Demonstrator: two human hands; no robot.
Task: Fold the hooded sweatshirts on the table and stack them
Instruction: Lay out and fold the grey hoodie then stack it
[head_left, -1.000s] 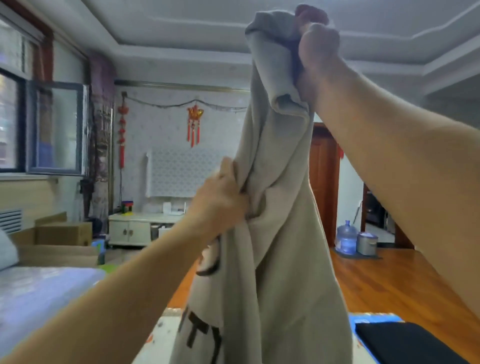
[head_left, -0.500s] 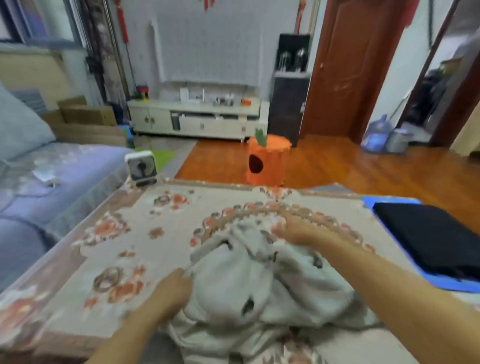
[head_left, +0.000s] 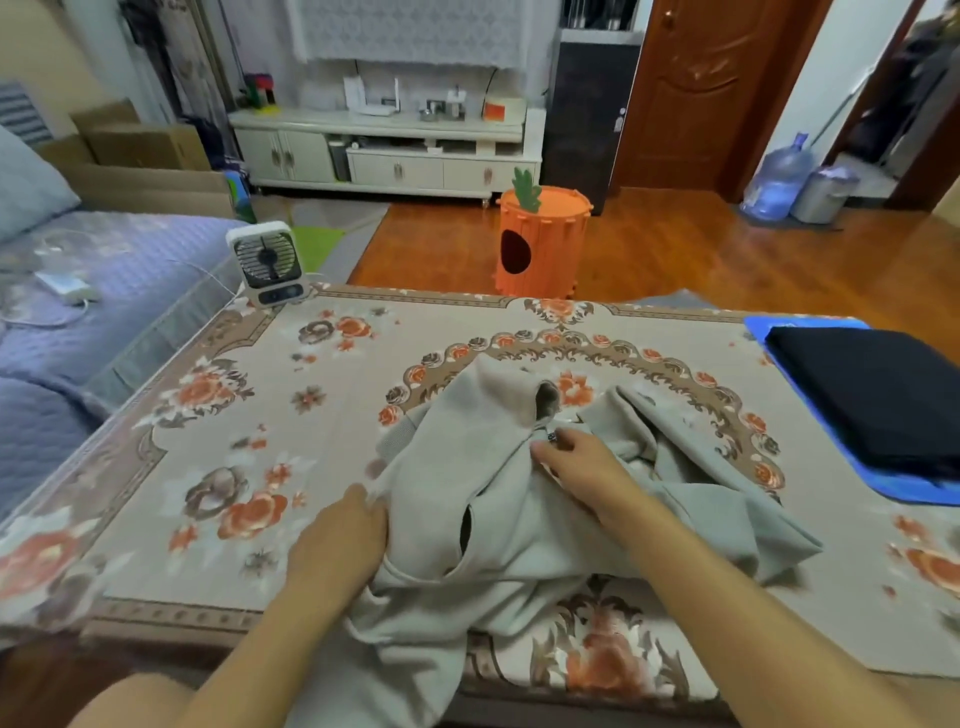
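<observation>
- On the floral-covered table (head_left: 208, 467), near its front edge, the beige hooded sweatshirt (head_left: 545, 519) lies crumpled; its lower part hangs over the edge and is cut off by the bottom of the view.
- The left hand (head_left: 340, 540) grips the sweatshirt's left edge, its fingertips hidden under the cloth.
- The right hand (head_left: 582, 462) rests on the bunched middle, fingers curled into the fabric; whether it pinches a fold I cannot tell.
- A folded black garment (head_left: 872, 395) sits on a blue mat (head_left: 904, 488) at the table's right, both partly out of frame.
- A small fan (head_left: 267, 262) stands at the far left corner.
</observation>
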